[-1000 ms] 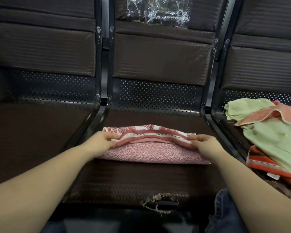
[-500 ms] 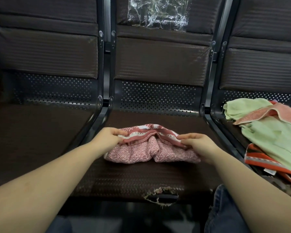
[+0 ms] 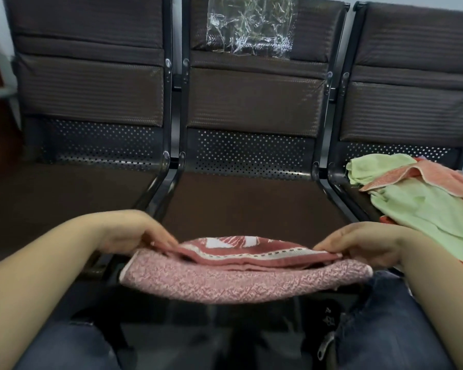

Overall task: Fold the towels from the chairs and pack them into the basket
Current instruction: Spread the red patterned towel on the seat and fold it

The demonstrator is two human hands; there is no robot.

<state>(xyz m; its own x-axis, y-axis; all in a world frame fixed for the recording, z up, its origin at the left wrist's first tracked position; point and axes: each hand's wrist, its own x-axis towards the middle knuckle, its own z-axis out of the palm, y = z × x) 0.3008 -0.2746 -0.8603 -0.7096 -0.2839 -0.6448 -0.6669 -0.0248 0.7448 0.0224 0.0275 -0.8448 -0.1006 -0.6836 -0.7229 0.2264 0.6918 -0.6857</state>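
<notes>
The middle seat (image 3: 251, 204) lies bare beyond the folded towel (image 3: 241, 279) — open passage; the right seat (image 3: 358, 198) is blocked — heaped towels (image 3: 422, 204) cover it.

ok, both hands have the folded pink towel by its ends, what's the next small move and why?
Probably carry the pink towel to the basket, which is out of view. It looks folded in layers, the left hand and right hand pinch its two ends, and it sits at the front edge of the middle seat. Loose towels wait on the right seat.
</notes>
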